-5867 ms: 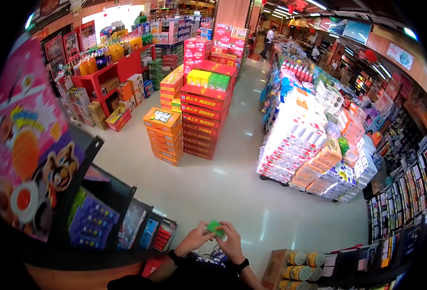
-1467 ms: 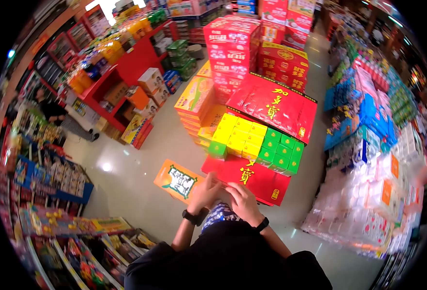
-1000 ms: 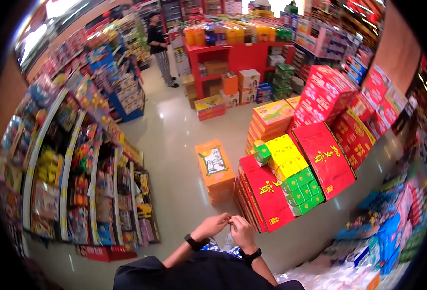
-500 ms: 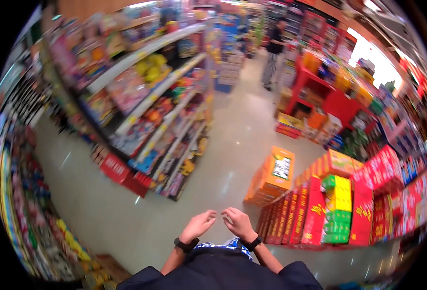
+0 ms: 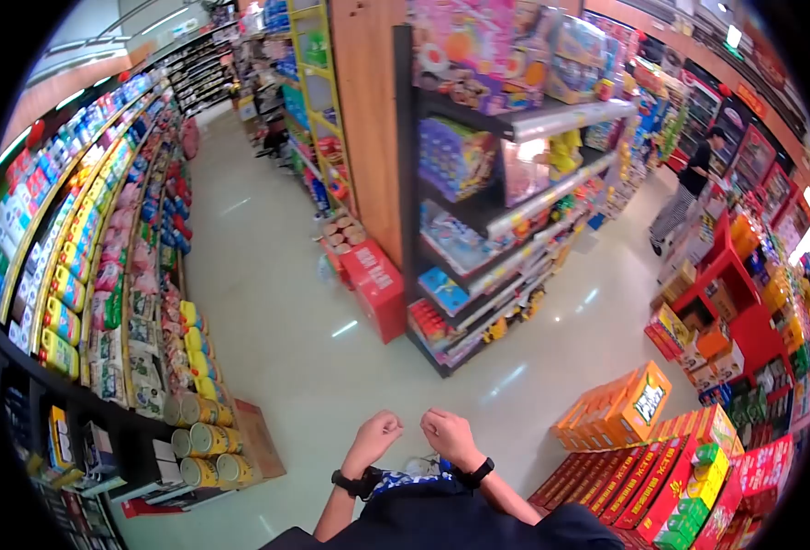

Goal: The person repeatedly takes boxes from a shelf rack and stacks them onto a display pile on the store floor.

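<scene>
Apparently idle, left hand and right hand form loose, seemingly empty fists over glossy pale floor; grasping needs uncurling.

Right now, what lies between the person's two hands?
In the head view, no object shows between the left hand and the right hand; only pale floor shows through the gap.

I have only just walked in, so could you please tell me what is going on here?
In a shop, the camera wearer holds the left hand and right hand loosely curled and apart above the floor; no object shows in either. Stacked orange cartons and red cartons stand to the right. Another person stands farther back.
</scene>
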